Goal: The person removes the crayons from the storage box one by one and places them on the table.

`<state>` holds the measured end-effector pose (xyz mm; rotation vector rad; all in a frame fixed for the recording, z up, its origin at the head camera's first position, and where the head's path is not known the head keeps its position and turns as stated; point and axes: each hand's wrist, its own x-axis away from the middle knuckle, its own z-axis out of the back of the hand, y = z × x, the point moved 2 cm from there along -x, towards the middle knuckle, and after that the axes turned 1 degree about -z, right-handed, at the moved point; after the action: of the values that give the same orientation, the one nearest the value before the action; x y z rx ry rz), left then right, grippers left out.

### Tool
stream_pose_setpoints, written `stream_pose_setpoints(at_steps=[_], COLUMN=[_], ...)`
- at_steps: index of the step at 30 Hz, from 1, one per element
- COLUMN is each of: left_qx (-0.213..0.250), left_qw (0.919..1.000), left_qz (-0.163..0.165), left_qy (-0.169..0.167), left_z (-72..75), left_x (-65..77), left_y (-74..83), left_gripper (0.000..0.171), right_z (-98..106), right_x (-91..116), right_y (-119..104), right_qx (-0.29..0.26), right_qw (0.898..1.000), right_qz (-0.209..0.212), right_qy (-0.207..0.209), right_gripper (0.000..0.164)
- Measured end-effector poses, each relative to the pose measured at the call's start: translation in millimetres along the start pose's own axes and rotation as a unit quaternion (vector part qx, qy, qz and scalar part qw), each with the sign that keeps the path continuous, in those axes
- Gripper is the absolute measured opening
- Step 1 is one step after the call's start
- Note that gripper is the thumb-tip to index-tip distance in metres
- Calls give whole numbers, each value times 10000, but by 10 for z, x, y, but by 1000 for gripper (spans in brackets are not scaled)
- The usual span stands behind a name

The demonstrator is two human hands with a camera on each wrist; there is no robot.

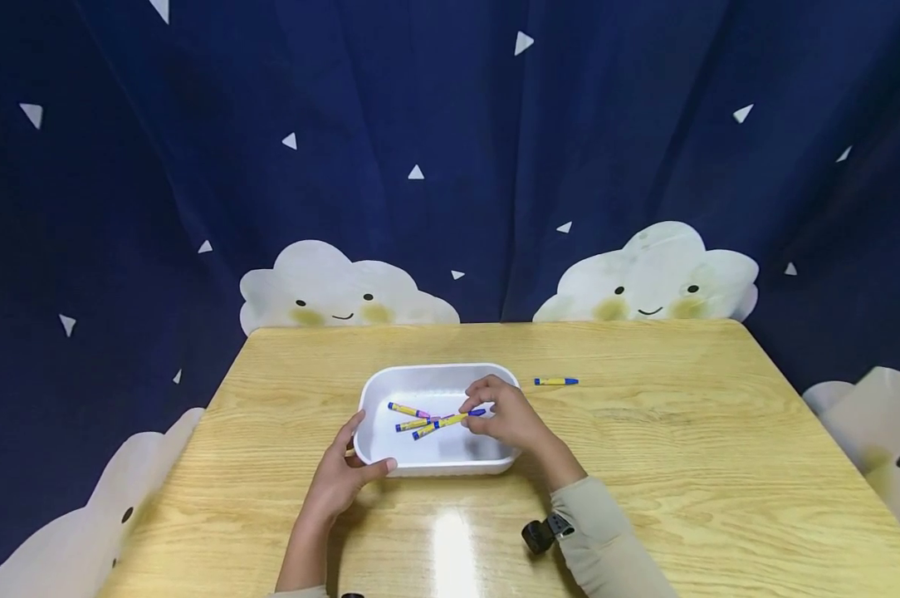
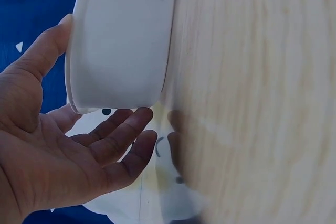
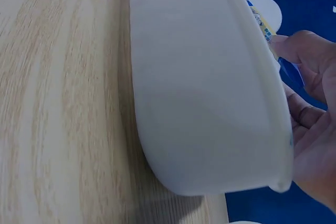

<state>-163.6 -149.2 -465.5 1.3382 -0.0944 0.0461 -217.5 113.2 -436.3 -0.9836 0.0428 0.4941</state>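
A white plastic tray [image 1: 450, 467] sits on the wooden table. My left hand [image 1: 339, 482] grips its left end, thumb over the near rim and fingers against the end wall, as the left wrist view shows around the tray wall [image 2: 121, 51]. Over the tray's right part, my right hand [image 1: 506, 415] pinches a blue crayon [image 1: 461, 417] with a yellow wrapper between thumb and fingers. That blue crayon [image 3: 262, 24] shows partly above the rim in the right wrist view. Beneath it lie a pink-tipped crayon [image 1: 408, 409] and other yellow-wrapped crayons [image 1: 413, 424], partly overlapping.
Another blue crayon [image 1: 556, 381] lies on the wooden table [image 1: 682, 465], right of the tray. A dark blue curtain [image 1: 450, 100] with white triangles and smiling clouds surrounds the table's far edge and sides. A black device [image 1: 543, 533] is strapped to the right wrist.
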Motion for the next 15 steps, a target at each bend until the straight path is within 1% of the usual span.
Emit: stream_pose_setpoints(at_steps=[6,10,15], left_qx=[27,31,-37], left_qw=[10000,10000,10000], left_qz=[-2,-28,-68], left_qy=[39,31,47], left_z=[-8,-4,5], left_x=[1,-13,-25], left_y=[-3,-14,-27], left_gripper=[91,90,90], right_z=[118,210,324], right_x=[84,122,172], right_y=[25,40,53], right_qx=[-150,-402,-569], right_qw=[9998,9985,9962], right_qz=[-80,-275,-544], right_qy=[112,246,360], right_gripper=[12,12,11])
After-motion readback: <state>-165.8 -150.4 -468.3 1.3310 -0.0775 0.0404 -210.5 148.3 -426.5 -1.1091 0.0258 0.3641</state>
